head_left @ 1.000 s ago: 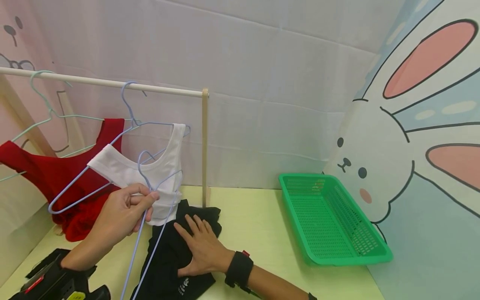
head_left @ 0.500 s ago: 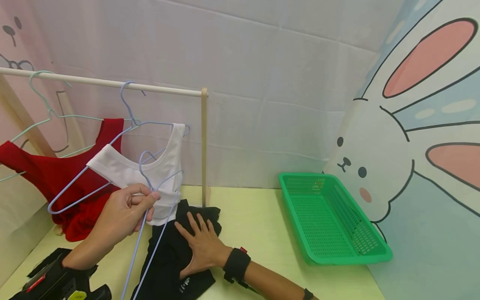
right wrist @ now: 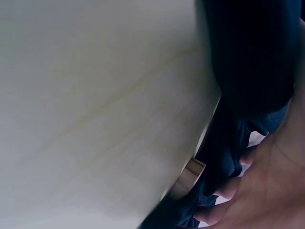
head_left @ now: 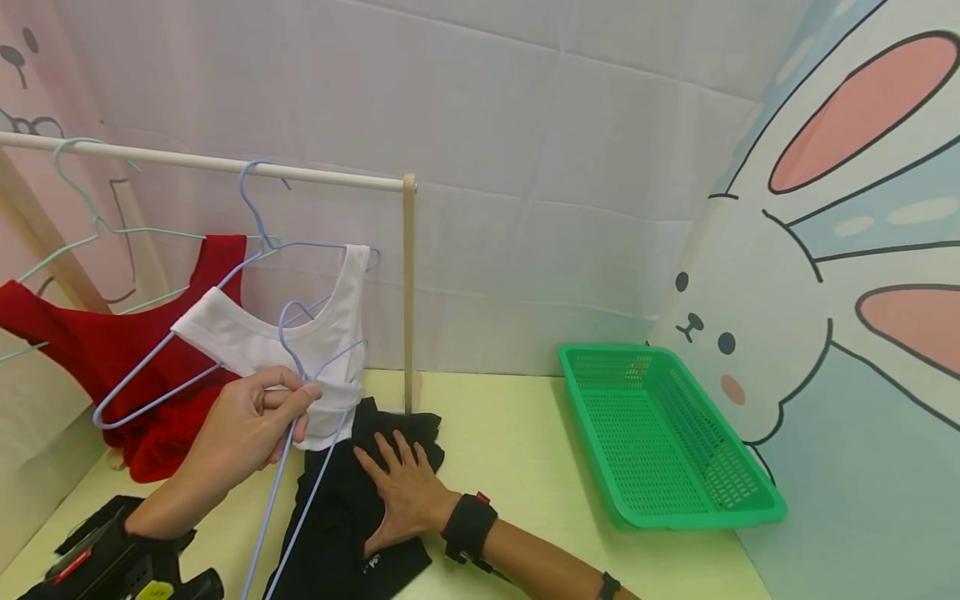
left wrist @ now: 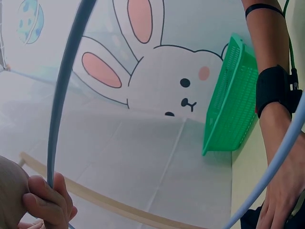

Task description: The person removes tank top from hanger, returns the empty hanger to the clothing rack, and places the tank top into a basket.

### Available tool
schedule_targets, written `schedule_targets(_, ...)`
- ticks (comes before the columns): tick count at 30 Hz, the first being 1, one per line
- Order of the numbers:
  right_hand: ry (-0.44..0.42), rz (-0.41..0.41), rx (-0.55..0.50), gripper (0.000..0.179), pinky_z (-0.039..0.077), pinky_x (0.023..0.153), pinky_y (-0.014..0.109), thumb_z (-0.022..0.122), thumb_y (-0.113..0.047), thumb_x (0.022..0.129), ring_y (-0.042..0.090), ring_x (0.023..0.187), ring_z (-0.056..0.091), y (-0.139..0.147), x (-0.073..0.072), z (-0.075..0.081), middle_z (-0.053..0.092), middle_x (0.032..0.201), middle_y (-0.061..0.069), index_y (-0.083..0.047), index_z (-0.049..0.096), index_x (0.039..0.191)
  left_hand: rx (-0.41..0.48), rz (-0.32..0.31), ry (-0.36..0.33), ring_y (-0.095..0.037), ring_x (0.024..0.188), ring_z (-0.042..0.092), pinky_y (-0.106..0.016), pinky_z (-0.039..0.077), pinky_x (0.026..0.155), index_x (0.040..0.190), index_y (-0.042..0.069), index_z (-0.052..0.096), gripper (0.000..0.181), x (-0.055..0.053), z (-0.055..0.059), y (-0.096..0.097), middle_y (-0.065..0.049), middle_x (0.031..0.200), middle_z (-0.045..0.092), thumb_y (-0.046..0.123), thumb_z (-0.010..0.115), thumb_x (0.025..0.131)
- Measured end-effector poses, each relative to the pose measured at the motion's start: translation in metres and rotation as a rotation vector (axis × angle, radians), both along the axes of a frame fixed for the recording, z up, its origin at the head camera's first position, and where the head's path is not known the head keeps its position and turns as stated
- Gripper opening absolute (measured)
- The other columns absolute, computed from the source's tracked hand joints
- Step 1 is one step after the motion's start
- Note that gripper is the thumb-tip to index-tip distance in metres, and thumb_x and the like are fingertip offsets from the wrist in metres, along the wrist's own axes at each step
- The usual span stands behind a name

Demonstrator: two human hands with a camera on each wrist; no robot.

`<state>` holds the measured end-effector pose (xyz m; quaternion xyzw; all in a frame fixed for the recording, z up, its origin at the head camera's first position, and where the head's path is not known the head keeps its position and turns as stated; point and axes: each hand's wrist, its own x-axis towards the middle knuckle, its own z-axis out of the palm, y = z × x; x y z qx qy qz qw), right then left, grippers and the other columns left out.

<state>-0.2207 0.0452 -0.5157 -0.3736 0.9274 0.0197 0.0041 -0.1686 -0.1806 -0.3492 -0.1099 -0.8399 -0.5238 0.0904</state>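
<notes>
A black garment (head_left: 337,517) is laid on the surface (head_left: 510,442) at seven o'clock in the head view, partly covered by the right hand (head_left: 405,492), whose fingers are spread wide, palm down, with nothing gripped. At ten o'clock from it, a blue hanger (left wrist: 62,88) is pinched between thumb and fingers of the left hand (head_left: 251,417), just below the hook, its frame slanted toward six o'clock; whether the cloth is touched by the wire cannot be told. The step in hand is judged to be the steadying and flattening of the garment while the hanger is held ready. For this to be done well, light, even pressure should be applied by the spread fingers, creases should be eased outward, and the opening should be found before any wire is brought in; a snag on the white top (head_left: 258,346), hung from the rail (head_left: 180,159) between eight and nine o'clock, should be avoided. As for writing, a small white print (head_left: 372,562) is seen on the garment at seven o'clock from the right hand, but it cannot be read; a yellow-green label (head_left: 155,591) on the left wrist's device (head_left: 105,558) is also too small to be made out.
</notes>
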Motion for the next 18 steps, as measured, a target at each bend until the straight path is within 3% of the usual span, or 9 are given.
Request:
schedule_targets(7,0.028,-0.020,0.067,0.136,0.038,0.122,0.052,0.082,-0.087,0.065,0.035,0.160,0.027,-0.0030,0.0005,0.0030,0.029,0.173,0.008,-0.026,0.022,0.171,0.008,-0.014,0.021,-0.020,0.042,0.049,-0.032,0.043,0.038,0.102,0.001,0.062,0.021,-0.0013,-0.0017,0.0017,-0.008,0.065,0.063,0.021,0.065,0.110)
schedule_targets(18,0.044,-0.055,0.109,0.128,0.037,0.122,0.049,0.076,-0.092,0.066,0.030,0.159,0.029,-0.0072,0.0029,-0.0006,0.035,0.170,0.004,-0.024,0.037,0.166,-0.002,0.001,0.014,-0.020,0.042,0.049,-0.032,0.042,0.038,0.102,0.002,0.062,0.021,-0.0017,-0.0022,0.0010,-0.005,0.064,0.063,0.022,0.066,0.109)
